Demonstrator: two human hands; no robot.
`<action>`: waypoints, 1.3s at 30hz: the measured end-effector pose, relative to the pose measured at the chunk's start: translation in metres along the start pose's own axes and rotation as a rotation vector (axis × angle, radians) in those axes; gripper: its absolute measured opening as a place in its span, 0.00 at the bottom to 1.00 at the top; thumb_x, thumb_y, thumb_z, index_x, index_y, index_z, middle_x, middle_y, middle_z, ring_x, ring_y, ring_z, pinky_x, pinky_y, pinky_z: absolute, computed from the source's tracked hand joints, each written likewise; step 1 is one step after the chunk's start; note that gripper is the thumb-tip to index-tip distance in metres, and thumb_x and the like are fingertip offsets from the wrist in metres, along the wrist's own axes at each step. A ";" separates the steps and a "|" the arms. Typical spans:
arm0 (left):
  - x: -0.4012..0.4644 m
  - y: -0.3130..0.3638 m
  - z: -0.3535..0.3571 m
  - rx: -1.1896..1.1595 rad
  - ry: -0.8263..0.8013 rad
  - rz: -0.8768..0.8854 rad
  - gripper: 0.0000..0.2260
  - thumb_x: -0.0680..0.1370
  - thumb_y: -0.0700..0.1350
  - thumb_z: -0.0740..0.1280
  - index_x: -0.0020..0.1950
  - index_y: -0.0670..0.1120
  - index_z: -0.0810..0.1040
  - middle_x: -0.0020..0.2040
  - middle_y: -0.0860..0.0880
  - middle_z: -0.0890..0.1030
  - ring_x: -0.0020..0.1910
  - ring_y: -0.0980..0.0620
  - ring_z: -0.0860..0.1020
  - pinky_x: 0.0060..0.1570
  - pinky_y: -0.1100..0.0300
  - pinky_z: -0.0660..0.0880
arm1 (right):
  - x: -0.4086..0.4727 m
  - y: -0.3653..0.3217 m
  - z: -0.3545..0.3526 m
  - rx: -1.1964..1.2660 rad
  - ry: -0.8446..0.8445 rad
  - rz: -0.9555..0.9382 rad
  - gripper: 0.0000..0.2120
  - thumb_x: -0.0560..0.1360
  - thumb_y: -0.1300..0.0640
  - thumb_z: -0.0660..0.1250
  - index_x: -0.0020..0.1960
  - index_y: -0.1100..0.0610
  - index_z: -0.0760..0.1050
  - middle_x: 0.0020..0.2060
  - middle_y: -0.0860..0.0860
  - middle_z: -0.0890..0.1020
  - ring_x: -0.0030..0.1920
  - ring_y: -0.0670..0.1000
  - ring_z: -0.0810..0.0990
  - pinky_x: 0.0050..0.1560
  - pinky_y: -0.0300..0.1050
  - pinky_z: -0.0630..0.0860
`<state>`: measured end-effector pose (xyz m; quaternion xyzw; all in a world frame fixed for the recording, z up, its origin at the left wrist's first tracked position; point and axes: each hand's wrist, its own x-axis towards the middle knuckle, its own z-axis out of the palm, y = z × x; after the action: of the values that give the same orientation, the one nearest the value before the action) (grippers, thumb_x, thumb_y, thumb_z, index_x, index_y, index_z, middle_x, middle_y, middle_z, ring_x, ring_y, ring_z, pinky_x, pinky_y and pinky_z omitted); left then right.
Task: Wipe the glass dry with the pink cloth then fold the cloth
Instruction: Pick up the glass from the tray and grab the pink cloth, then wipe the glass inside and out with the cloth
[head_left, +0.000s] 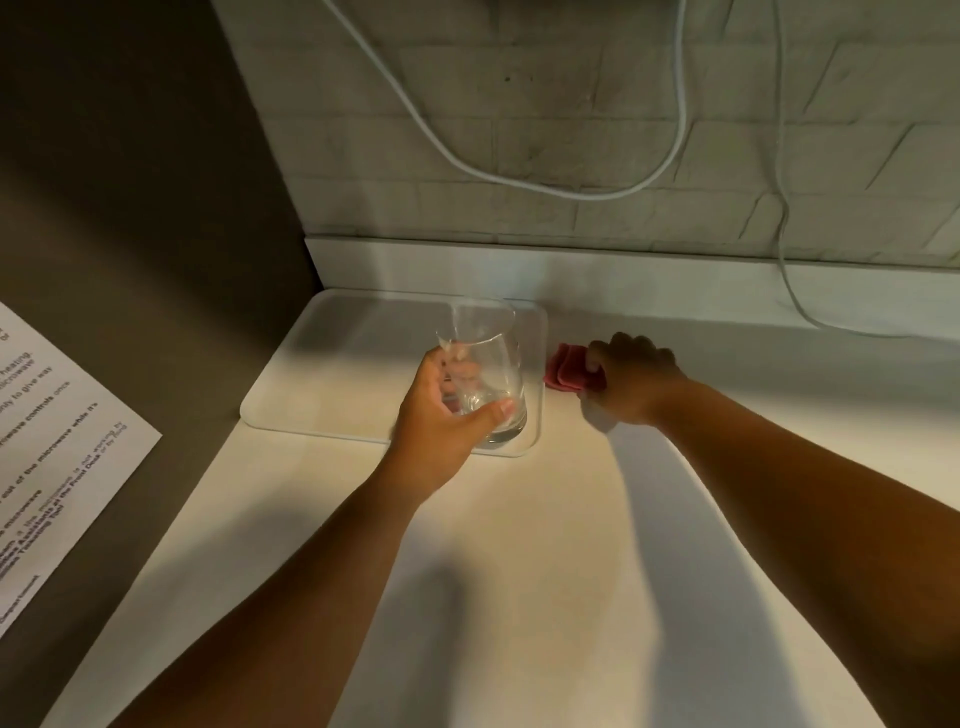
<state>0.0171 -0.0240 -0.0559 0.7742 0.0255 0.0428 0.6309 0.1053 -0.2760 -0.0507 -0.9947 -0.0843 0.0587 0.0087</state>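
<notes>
A clear drinking glass (491, 358) stands upright on the right part of a white tray (332, 374). My left hand (441, 421) wraps around its lower half, thumb in front and fingers seen through the glass. Just right of the tray lies a folded pink cloth (563, 369) on the white counter. My right hand (631, 379) rests over the cloth's right side with fingers curled onto it, hiding that part.
The white counter (519, 571) ends at a dark side panel (130, 260) on the left, which carries a printed paper notice (47, 457). A grey brick wall (571, 104) rises behind, with white cables (680, 130) hanging down to the counter at right.
</notes>
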 end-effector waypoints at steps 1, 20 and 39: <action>0.000 0.004 -0.001 0.000 -0.011 0.000 0.34 0.62 0.61 0.82 0.66 0.68 0.73 0.60 0.64 0.82 0.64 0.51 0.80 0.64 0.44 0.80 | 0.001 -0.001 -0.001 -0.025 -0.001 -0.006 0.19 0.67 0.43 0.65 0.55 0.46 0.66 0.47 0.51 0.69 0.49 0.55 0.71 0.50 0.51 0.70; -0.031 0.029 0.005 -0.468 -0.092 -0.098 0.23 0.69 0.54 0.75 0.62 0.52 0.78 0.48 0.50 0.86 0.47 0.48 0.86 0.44 0.51 0.83 | -0.129 -0.060 -0.069 2.126 0.161 -0.343 0.12 0.79 0.53 0.66 0.62 0.48 0.75 0.56 0.57 0.82 0.37 0.58 0.83 0.31 0.55 0.81; -0.047 0.037 0.012 -0.595 -0.092 -0.104 0.14 0.79 0.49 0.68 0.63 0.49 0.78 0.48 0.47 0.87 0.47 0.49 0.86 0.48 0.50 0.82 | -0.145 -0.110 -0.057 0.561 0.512 -0.197 0.24 0.81 0.38 0.53 0.76 0.32 0.55 0.50 0.46 0.66 0.40 0.43 0.73 0.37 0.39 0.77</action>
<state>-0.0289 -0.0477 -0.0233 0.5543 0.0228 -0.0190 0.8318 -0.0488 -0.1921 0.0253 -0.9233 -0.1552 -0.1717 0.3065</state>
